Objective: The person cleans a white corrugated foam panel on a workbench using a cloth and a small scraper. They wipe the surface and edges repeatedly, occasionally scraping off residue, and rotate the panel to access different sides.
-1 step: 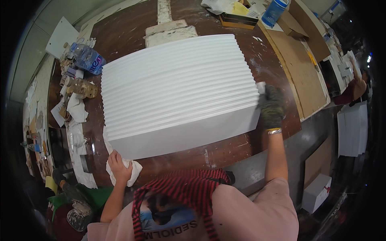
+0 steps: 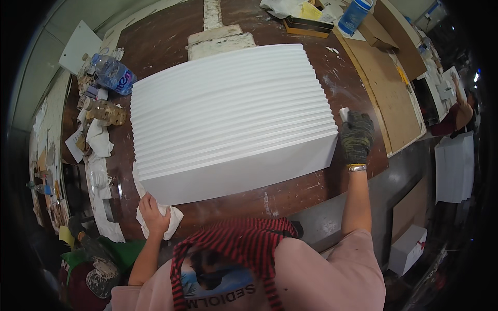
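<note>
A large white block with a ridged, wavy top [image 2: 228, 109] and a smooth front face lies on the brown table. My left hand [image 2: 154, 215], bare, is closed on a crumpled white cloth [image 2: 175, 223] at the block's near left corner. To the right of the block is my right hand [image 2: 357, 137] in a dark patterned work glove, a small gap from the block's edge. A small white piece [image 2: 344, 113] sticks out past its closed fingers; the glove hides the rest, and its kind cannot be made out.
A clear plastic bottle [image 2: 111, 74] and a brownish bottle [image 2: 105, 112] lie among scraps on the left. At the back right stand a blue bottle [image 2: 355, 15] and a shallow box [image 2: 308, 27]. A cardboard sheet [image 2: 389, 98] lies along the table's right side.
My right hand has shifted slightly right, away from the block's edge, with the small white piece still in it. My left hand and the block stay in place.
</note>
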Motion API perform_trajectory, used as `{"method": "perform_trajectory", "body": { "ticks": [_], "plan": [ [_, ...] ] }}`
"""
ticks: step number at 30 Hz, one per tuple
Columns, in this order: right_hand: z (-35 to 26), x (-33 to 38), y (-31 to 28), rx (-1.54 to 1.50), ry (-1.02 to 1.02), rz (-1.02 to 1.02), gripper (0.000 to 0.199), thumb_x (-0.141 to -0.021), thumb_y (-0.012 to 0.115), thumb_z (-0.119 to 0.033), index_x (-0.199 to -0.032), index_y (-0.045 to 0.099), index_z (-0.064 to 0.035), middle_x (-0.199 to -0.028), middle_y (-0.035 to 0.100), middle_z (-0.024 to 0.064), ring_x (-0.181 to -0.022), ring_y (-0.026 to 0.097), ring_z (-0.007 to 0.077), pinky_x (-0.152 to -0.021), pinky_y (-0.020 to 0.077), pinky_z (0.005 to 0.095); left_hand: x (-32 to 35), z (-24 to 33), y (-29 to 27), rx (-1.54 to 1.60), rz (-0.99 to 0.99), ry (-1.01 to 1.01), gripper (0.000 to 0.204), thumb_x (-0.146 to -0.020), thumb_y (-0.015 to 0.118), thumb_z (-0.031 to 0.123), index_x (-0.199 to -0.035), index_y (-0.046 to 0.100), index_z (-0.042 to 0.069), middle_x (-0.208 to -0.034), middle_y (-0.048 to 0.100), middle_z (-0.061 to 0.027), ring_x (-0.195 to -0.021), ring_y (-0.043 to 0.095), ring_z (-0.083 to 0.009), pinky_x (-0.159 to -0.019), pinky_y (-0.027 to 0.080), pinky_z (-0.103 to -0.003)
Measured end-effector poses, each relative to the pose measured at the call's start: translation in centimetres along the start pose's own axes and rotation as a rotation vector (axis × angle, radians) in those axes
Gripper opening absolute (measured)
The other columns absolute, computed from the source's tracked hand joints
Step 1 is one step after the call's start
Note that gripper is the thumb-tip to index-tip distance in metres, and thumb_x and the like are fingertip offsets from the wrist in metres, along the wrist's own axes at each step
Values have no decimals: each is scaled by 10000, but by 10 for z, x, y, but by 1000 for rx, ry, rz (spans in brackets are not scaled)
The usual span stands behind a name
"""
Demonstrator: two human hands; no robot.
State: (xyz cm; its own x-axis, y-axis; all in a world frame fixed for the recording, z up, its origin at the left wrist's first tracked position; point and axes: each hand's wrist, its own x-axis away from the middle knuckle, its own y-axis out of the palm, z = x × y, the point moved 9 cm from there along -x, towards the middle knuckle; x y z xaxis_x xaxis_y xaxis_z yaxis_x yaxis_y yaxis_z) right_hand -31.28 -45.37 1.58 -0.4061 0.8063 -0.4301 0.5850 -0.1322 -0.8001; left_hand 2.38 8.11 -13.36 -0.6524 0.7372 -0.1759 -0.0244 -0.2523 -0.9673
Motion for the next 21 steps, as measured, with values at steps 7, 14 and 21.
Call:
{"method": "perform_trajectory", "body": {
  "ticks": [7,14,21],
  "plan": [
    [-191,82,68,-292,-620,-210,213,-856,642,-193,-1049,689,-114,-891,621,92,-851,611,301,-764,491,451,-2,4,-3,-44,6,8,673,-658,782,214,-1225,520,-37,-1317,487,-225,-1238,447,-441,-1057,371,-542],
    [-5,-18,18,225,118,-117,247,-905,601,-99,-1133,679,-48,-966,650,147,-881,635,331,-845,536,423,-4,7,-7,-18,-1,-18,663,-657,786,223,-1211,521,-26,-1321,487,-208,-1228,447,-432,-1054,370,-541],
    [-217,89,106,-288,-537,-332,326,-833,653,-69,-1157,681,-76,-1039,698,96,-946,639,309,-846,514,433,-4,6,-7,-8,4,-31,672,-654,787,227,-1223,527,-16,-1322,493,-198,-1227,453,-419,-1050,372,-536]
  ]
}}
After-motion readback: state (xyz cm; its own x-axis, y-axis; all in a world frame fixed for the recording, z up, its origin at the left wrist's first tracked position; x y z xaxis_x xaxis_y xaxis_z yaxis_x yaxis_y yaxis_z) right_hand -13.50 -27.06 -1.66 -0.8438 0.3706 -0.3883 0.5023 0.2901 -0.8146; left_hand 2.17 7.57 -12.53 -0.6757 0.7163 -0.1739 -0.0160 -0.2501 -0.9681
